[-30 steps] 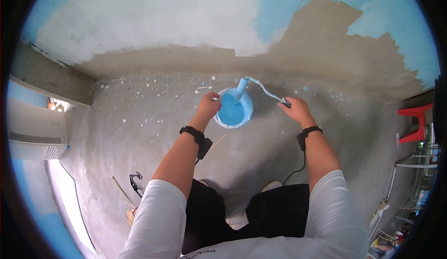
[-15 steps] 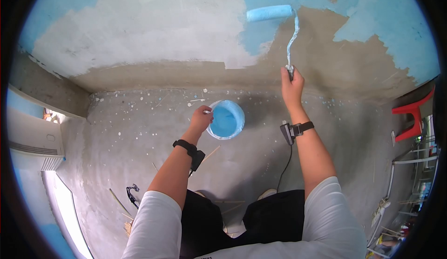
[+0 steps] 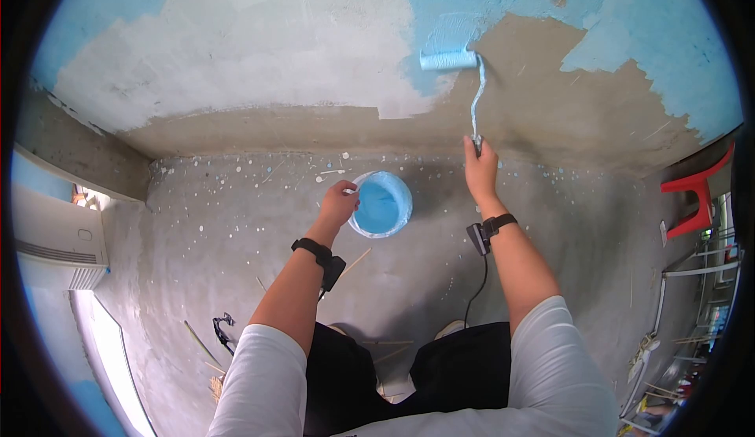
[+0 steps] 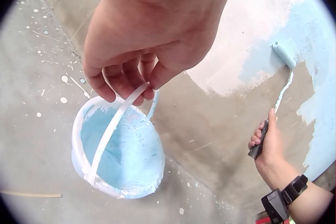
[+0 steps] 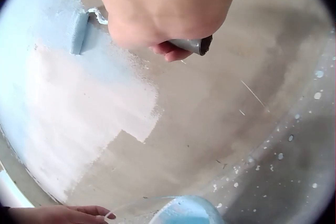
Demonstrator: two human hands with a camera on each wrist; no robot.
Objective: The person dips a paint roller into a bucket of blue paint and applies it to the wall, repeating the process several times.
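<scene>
In the head view my right hand [image 3: 481, 171] grips the dark handle of a paint roller [image 3: 448, 60]. The roller's sleeve, coated in light blue paint, lies against the wall where blue paint meets bare plaster. Its bent wire frame is crusted with blue paint. My left hand [image 3: 340, 203] pinches the thin white bail handle [image 4: 116, 124] of a paint bucket [image 3: 403, 201]. This bucket of light blue paint stands on the floor, its rim smeared with paint, as the left wrist view shows. In the right wrist view the dark handle end [image 5: 206, 45] sticks out from my fist.
Before me rises a wall [image 3: 259, 52] with white, blue and bare grey-brown patches. Paint spots dot the concrete floor [image 3: 236, 240]. A red stool [image 3: 692, 201] and metal frames [image 3: 668, 280] stand at the right. Thin sticks [image 3: 358, 262] lie near my feet.
My right hand has lifted the roller out of the bucket and up to the wall, then drawn it a little downward, leaving fresh wet blue paint. The left hand keeps hold of the bail handle.
</scene>
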